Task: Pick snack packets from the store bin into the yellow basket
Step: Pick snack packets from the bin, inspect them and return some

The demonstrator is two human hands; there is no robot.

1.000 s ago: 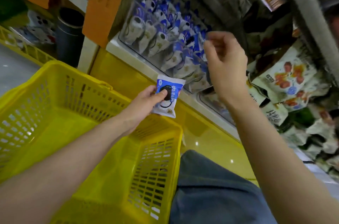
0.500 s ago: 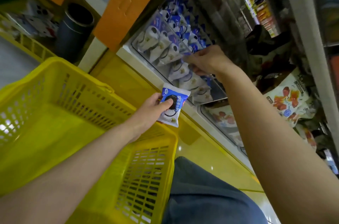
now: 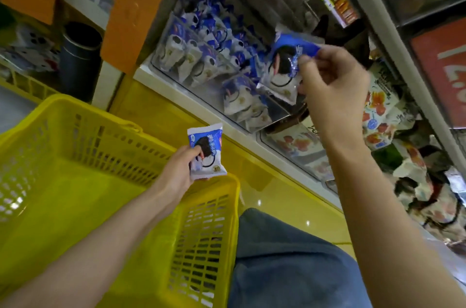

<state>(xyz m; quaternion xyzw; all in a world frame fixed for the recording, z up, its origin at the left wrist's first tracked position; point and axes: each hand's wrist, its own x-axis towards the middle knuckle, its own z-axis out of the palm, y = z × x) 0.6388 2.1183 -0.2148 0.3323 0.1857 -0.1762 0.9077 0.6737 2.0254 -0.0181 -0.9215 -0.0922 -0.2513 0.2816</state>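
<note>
Right grip point(image 3: 332, 88) on packet point(image 3: 283, 65); bin point(image 3: 201, 63) behind

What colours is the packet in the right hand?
Blue and white snack packet with a dark round picture; head view.

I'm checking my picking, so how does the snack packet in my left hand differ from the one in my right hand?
The left-hand packet is low, over the far rim of the yellow basket; the right-hand packet is up in front of the store bin. The left hand grips its packet, thumb across the front; the right hand pinches its packet by one edge, tilted. Both share a blue-and-white wrapper picturing a dark round biscuit.
</note>
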